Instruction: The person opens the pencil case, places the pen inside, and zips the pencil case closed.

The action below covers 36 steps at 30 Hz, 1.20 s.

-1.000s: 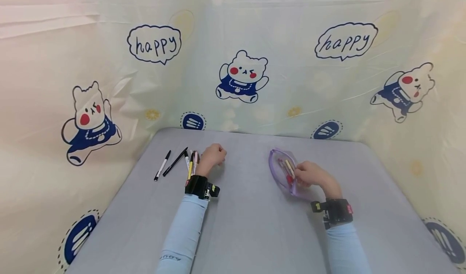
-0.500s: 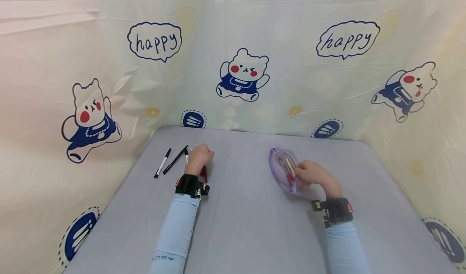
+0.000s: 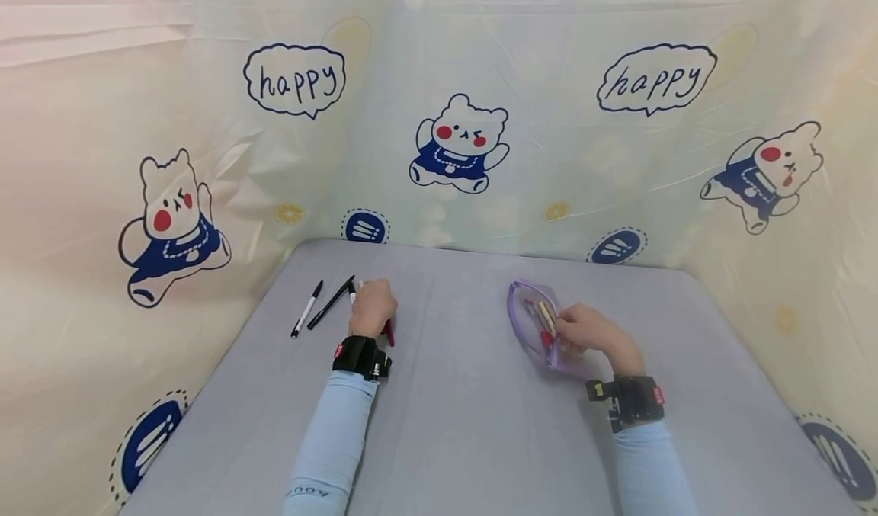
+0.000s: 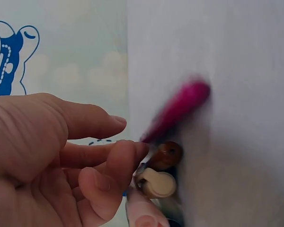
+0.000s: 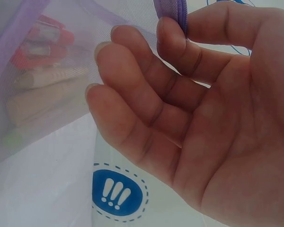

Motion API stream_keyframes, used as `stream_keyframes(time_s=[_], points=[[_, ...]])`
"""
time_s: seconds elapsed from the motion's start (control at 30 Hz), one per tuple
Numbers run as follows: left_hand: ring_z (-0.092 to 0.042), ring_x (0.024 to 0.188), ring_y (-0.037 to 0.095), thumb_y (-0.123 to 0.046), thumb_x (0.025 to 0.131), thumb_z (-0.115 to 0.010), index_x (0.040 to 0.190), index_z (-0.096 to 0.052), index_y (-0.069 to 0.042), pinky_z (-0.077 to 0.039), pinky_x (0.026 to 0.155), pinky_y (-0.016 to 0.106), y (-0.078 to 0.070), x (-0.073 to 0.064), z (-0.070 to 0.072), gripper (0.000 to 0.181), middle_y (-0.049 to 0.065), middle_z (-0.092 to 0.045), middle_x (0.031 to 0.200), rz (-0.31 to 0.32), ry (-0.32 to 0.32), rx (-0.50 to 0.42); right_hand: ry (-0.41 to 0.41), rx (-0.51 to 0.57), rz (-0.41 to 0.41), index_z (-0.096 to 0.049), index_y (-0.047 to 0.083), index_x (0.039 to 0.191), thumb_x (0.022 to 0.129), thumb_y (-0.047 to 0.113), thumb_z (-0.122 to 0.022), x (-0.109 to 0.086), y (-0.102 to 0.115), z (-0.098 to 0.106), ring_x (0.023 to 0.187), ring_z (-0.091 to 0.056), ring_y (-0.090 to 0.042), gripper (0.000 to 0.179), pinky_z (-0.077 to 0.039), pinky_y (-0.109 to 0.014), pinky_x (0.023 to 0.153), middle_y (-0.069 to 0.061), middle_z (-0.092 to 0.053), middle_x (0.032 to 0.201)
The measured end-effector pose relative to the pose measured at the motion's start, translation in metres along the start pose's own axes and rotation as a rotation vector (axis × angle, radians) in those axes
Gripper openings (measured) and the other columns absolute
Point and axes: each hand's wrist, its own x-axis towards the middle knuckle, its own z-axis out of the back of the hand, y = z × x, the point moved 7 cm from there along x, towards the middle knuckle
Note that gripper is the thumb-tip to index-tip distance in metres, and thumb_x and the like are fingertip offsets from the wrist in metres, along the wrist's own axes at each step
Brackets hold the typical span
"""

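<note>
My left hand (image 3: 373,308) is over a cluster of pens at the table's left. In the left wrist view its thumb stands apart from the loosely bent fingers. A fingertip is at a blurred magenta pen (image 4: 184,104); whether it touches is unclear. Beside that lie a brown-ended pen (image 4: 168,155) and a cream-ended one (image 4: 158,183). My right hand (image 3: 586,328) pinches the zip edge (image 5: 173,14) of a purple mesh pencil case (image 3: 513,310) between thumb and index finger, the other fingers bent below. Red and beige pens (image 3: 542,318) lie inside the case.
Left of the cluster, a white pen with a black end (image 3: 306,310) and a black pen (image 3: 331,302) lie on the grey table (image 3: 466,424). A printed curtain (image 3: 549,158) hangs behind the table and along both sides.
My left hand has moved left and slightly down onto the pen cluster, covering most of it; a dark red pen end now shows at its right. My right hand keeps holding the pencil case.
</note>
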Motion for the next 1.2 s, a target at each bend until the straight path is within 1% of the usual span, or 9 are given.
stream_keyframes(time_s=[0.17, 0.27, 0.4, 0.57, 0.7, 0.83, 0.93, 1.07, 1.2], points=[[-0.058, 0.063, 0.026, -0.002, 0.091, -0.055, 0.089, -0.067, 0.004, -0.044, 0.044, 0.032, 0.000, 0.000, -0.001, 0.014, 0.017, -0.063, 0.082, -0.016, -0.047, 0.059, 0.000, 0.004, -0.004, -0.065, 0.000, 0.087, 0.092, 0.015, -0.046, 0.001, -0.001, -0.001, 0.068, -0.063, -0.026, 0.025, -0.049, -0.030, 0.059, -0.017, -0.067, 0.078], [-0.057, 0.062, 0.026, 0.000, 0.091, -0.054, 0.084, -0.067, 0.003, -0.043, 0.043, 0.032, 0.000, 0.000, -0.001, 0.015, 0.016, -0.063, 0.078, -0.020, -0.062, 0.071, 0.000, 0.004, -0.006, -0.065, 0.001, 0.087, 0.092, 0.016, -0.046, 0.002, -0.002, -0.001, 0.067, -0.061, -0.025, 0.025, -0.048, -0.030, 0.058, -0.017, -0.066, 0.077], [-0.057, 0.058, 0.024, 0.000, 0.090, -0.054, 0.078, -0.067, 0.001, -0.043, 0.043, 0.033, -0.001, 0.004, -0.004, 0.018, 0.014, -0.064, 0.072, -0.047, -0.081, 0.108, -0.007, 0.005, -0.004, -0.065, 0.001, 0.086, 0.091, 0.016, -0.046, 0.003, -0.004, 0.000, 0.065, -0.061, -0.024, 0.024, -0.048, -0.031, 0.058, -0.015, -0.066, 0.075], [-0.056, 0.057, 0.022, -0.003, 0.089, -0.057, 0.075, -0.067, -0.001, -0.043, 0.045, 0.033, -0.004, 0.008, -0.010, 0.017, 0.010, -0.062, 0.066, -0.072, -0.090, 0.186, -0.009, 0.002, -0.006, -0.064, 0.002, 0.085, 0.091, 0.016, -0.047, 0.002, -0.004, 0.001, 0.065, -0.061, -0.024, 0.023, -0.048, -0.032, 0.058, -0.013, -0.065, 0.074], [-0.056, 0.054, 0.022, -0.004, 0.089, -0.057, 0.074, -0.066, -0.001, -0.040, 0.045, 0.031, -0.003, 0.006, -0.012, 0.017, 0.009, -0.060, 0.063, -0.066, -0.077, 0.169, 0.001, 0.004, -0.017, -0.065, 0.002, 0.086, 0.092, 0.016, -0.048, 0.001, -0.004, -0.002, 0.067, -0.061, -0.025, 0.023, -0.048, -0.031, 0.059, -0.016, -0.066, 0.076], [-0.056, 0.055, 0.021, -0.008, 0.089, -0.059, 0.076, -0.066, -0.002, -0.040, 0.046, 0.029, 0.000, 0.006, -0.014, 0.016, 0.009, -0.061, 0.065, -0.047, -0.016, 0.135, 0.009, 0.003, -0.024, -0.065, 0.002, 0.087, 0.093, 0.016, -0.048, 0.002, -0.006, -0.005, 0.067, -0.061, -0.024, 0.023, -0.048, -0.031, 0.060, -0.016, -0.067, 0.078], [-0.054, 0.057, 0.021, -0.011, 0.088, -0.062, 0.085, -0.068, 0.000, -0.040, 0.047, 0.029, 0.000, 0.007, -0.012, 0.013, 0.008, -0.060, 0.068, -0.033, 0.033, 0.093, 0.008, -0.002, -0.022, -0.065, 0.002, 0.087, 0.093, 0.017, -0.048, 0.003, -0.007, -0.005, 0.066, -0.061, -0.023, 0.024, -0.048, -0.030, 0.059, -0.016, -0.067, 0.077], [-0.052, 0.052, 0.018, -0.016, 0.089, -0.061, 0.089, -0.066, 0.001, -0.041, 0.045, 0.028, 0.001, 0.011, -0.012, 0.017, 0.004, -0.054, 0.062, -0.003, 0.146, -0.009, 0.002, -0.002, -0.018, -0.065, 0.001, 0.088, 0.092, 0.017, -0.047, 0.004, -0.006, -0.003, 0.066, -0.061, -0.024, 0.024, -0.049, -0.031, 0.059, -0.015, -0.066, 0.077], [-0.049, 0.047, 0.016, -0.019, 0.091, -0.059, 0.081, -0.062, -0.001, -0.041, 0.043, 0.027, 0.000, 0.011, -0.018, 0.020, 0.001, -0.047, 0.053, 0.032, 0.271, -0.076, 0.006, -0.006, -0.021, -0.065, 0.001, 0.088, 0.092, 0.017, -0.047, 0.003, -0.004, -0.001, 0.066, -0.060, -0.024, 0.024, -0.048, -0.031, 0.059, -0.014, -0.066, 0.076]])
